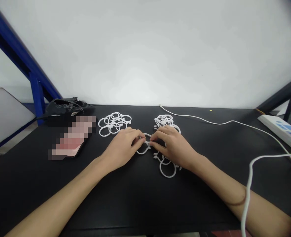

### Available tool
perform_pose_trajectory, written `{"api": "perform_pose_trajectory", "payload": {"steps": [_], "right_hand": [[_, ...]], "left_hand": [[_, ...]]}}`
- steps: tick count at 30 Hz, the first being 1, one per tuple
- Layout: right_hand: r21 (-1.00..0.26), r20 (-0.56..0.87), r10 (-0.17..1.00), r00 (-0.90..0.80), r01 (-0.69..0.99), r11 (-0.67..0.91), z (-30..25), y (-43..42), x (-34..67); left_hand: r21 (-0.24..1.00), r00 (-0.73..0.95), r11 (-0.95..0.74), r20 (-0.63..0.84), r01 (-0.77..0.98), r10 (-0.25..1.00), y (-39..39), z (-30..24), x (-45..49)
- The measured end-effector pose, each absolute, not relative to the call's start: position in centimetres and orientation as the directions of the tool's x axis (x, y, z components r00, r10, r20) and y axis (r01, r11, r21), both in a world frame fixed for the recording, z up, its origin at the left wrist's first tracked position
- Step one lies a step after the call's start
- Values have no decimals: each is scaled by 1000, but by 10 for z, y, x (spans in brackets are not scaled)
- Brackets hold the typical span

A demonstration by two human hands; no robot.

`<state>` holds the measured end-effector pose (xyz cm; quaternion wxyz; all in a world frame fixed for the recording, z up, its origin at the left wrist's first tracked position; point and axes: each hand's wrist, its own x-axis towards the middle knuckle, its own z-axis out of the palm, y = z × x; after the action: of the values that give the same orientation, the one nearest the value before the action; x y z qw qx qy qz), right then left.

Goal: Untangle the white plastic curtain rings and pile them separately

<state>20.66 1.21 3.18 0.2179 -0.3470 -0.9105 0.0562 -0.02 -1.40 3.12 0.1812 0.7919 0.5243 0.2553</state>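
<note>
My left hand [125,144] and my right hand [173,144] meet over the middle of the black table [125,197]. Both pinch the same white plastic ring [145,150] between their fingertips, low on the tabletop. A pile of several loose white rings [114,123] lies just beyond my left hand. A tighter heap of white rings [165,121] sits behind my right hand. More rings [167,169] lie under and in front of my right wrist.
A pixelated flat object [72,138] lies at the left, with a crumpled black bag [63,107] behind it. A white cable [249,171] runs across the right side to a white power strip [282,130]. Blue frame bars [36,92] stand at the left.
</note>
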Motion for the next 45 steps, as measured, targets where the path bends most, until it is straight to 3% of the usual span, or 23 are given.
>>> {"api": "perform_pose_trajectory", "payload": {"steps": [6,20,24,29,32,39,45], "right_hand": [[-203,305,670,-677,641,740,34,13,207],[-141,261,708,-656,699,701,32,14,210],[-150,264,718,-643,709,690,31,16,213],[-352,437,658,-614,556,753,41,7,209],[-541,431,713,-553,473,695,46,2,207],[-804,329,796,-508,291,518,41,0,203],[-841,321,826,-463,262,473,39,1,203]], "left_hand": [[520,186,-323,299,791,936,-12,31,-2],[354,161,-376,509,856,846,-13,30,-4],[443,142,-380,483,812,864,-14,33,-5],[764,45,-207,227,611,973,-19,37,8],[840,65,-180,171,513,983,-25,37,17],[815,151,-243,192,526,970,-29,34,22],[710,210,-373,311,597,927,-28,33,21]]}}
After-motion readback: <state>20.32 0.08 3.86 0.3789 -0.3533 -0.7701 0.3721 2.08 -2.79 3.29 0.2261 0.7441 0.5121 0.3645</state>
